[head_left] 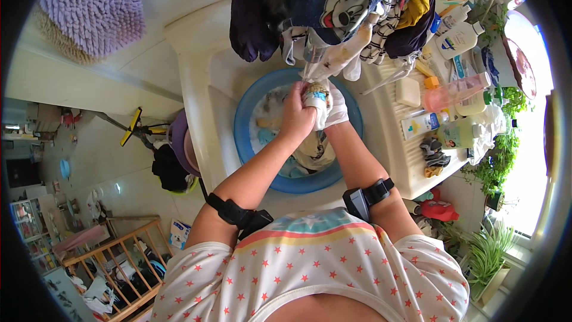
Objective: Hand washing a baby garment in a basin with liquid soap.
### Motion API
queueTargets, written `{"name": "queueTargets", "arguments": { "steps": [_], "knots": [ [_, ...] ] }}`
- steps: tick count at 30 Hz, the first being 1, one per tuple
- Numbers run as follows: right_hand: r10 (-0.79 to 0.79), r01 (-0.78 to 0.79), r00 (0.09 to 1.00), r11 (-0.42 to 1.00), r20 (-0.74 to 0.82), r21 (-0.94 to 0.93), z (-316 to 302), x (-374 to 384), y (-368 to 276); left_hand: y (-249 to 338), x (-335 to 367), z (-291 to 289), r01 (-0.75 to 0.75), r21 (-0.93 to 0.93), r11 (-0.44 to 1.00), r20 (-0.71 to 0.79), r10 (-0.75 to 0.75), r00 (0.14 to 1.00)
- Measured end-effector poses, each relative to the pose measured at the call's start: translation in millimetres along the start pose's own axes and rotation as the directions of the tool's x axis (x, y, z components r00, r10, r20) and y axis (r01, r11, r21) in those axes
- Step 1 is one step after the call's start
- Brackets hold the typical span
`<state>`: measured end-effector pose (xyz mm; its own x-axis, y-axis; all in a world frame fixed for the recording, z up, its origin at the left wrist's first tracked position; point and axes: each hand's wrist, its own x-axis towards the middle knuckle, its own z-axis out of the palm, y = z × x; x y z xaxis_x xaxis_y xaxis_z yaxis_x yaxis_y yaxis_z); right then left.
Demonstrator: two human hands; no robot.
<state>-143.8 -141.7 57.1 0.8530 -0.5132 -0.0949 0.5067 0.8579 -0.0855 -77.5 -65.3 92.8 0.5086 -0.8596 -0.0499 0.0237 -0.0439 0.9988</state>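
Over a round blue basin [239,128], both hands are close together near the tap [314,48]. My left hand [298,111] is closed around a small white sock [319,98] with a blue and tan pattern. My right hand [337,107] is against the sock's other side. White wet fabric covers most of that hand, and its fingers are hidden. Soapy foam [271,104] and wet clothes [316,154] in white, beige and light blue fill the basin beneath my wrists.
A heap of clothes [345,9] hangs over the sink's back, behind the tap. Bottles, including a pink one [456,92], a soap bar [407,92] and a tube [424,124] crowd the ribbed washboard side [390,137]. A purple bucket [179,137] stands left of the sink.
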Motion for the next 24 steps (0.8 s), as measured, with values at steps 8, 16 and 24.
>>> {"name": "queueTargets", "arguments": {
  "steps": [8,16,24],
  "knots": [
    [-0.190,0.059,0.887,0.950,-0.420,-0.305,0.7,11.9,14.6,-35.1,8.7,1.9,-0.289,0.537,0.792,-0.085,0.392,0.916],
    [-0.175,-0.051,0.838,0.918,-0.517,-0.393,-44.1,29.4,32.6,-34.5,10.7,-6.2,0.051,0.332,0.942,-0.246,0.034,0.969],
    [-0.366,0.070,0.781,0.857,-0.506,-0.511,-30.9,30.2,39.0,-52.4,23.4,-18.1,0.137,0.218,0.966,-0.381,-0.045,0.923]
  ]
}}
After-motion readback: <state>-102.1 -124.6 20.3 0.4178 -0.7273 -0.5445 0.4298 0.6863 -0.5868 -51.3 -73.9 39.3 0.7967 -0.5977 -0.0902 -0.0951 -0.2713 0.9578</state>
